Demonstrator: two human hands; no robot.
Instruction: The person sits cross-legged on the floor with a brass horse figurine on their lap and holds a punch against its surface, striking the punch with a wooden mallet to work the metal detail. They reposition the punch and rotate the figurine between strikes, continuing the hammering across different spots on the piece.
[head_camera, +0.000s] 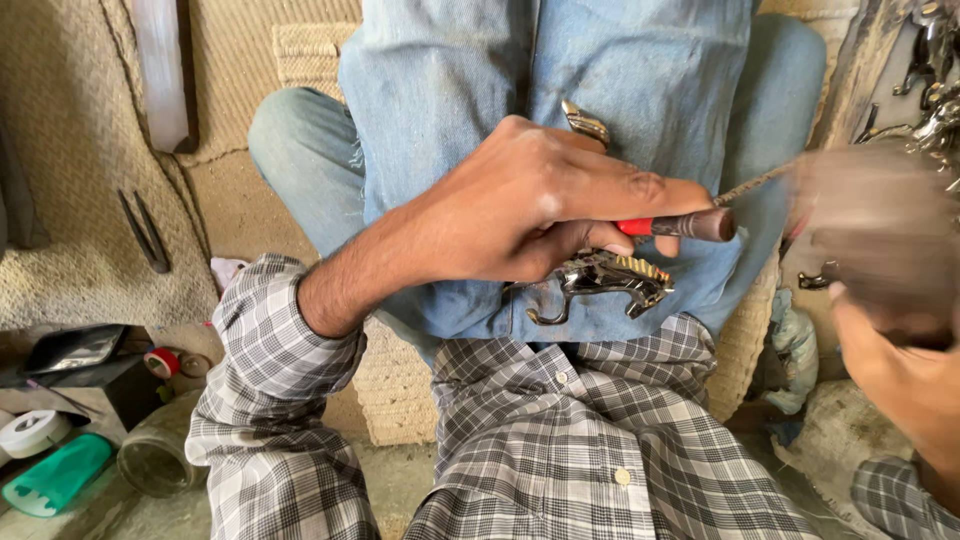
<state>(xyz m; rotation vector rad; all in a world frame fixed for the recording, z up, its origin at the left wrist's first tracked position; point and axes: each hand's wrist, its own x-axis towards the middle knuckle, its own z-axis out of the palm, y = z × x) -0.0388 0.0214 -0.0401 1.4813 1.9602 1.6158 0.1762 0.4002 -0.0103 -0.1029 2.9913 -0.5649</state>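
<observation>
A file's red-and-dark handle (680, 224) is grasped by the left hand (530, 200), the fingers (640, 190) being curled over it and the thumb pressed from below. Just under these fingers, a shiny metal horse figure (600, 280) is seen lying on the blue denim lap (600, 80), its gold-toned mane facing up; whether it is touched by the fingers cannot be told. A second gold-tipped metal part (585, 122) is visible just above the knuckles. From the handle's end, the thin file shaft (755, 183) is extended up and to the right, toward the right hand (880, 230).

The right hand is badly blurred, so it cannot be told whether its fingers are closed or loose, or whether the shaft is touched by them.

Well to the left of the fingers, dark tweezers (145, 230) are laid on woven matting (70, 150). Below them, near the checked sleeve (270, 400), a glass jar (155, 460), a green plastic piece (55, 478) and a roll of white tape (32, 432) are found. More shiny metal figures (930, 90) are stacked above the right hand.
</observation>
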